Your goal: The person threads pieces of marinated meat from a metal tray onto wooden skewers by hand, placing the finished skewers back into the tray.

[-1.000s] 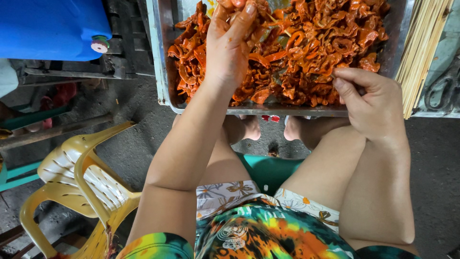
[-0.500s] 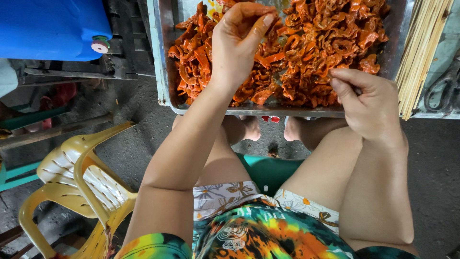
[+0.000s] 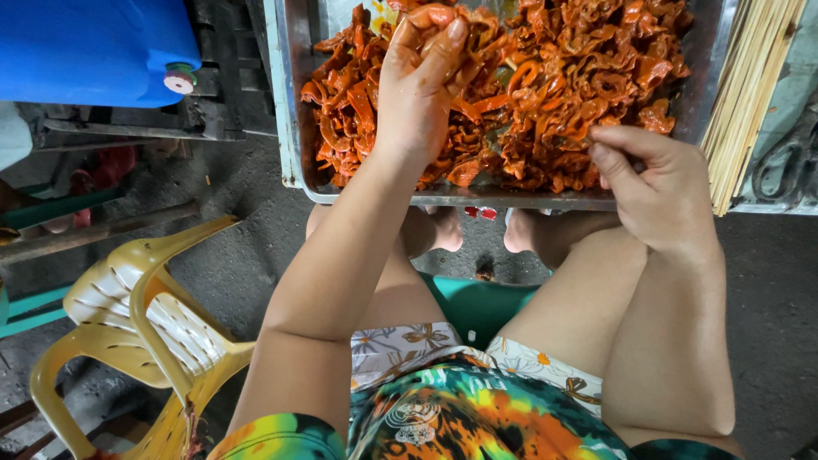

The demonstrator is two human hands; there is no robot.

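While the left hand (image 3: 422, 81) lifts over the middle of the metal tray (image 3: 290, 128), its fingers pinch a strip of the orange meat pieces (image 3: 588, 77) clear of the heap. The right hand (image 3: 656, 183) sits at the tray's near rim, curled into a loose fist with thumb pressed to forefinger; it seems to grip something thin at the edge of the pile, but what that is cannot be made out.

Judging by this, the step in hand is picking one piece out of the pile. Bringing that piece across to the right hand would call for a firm pinch, since the meat looks slick with sauce and a strip could slip back or drag its neighbours along.

That tray is nearly full, the orange, curled pieces piled across it from wall to wall, with a little bare metal showing at the left side. Just beside its right wall lies a bundle of bamboo sticks (image 3: 750, 94), loose and not in any holder. A blue plastic container (image 3: 94, 47) with a small cap lies well to the left; its contents are hidden. Stacked yellow plastic chairs (image 3: 145, 332) stand by the person's left knee.
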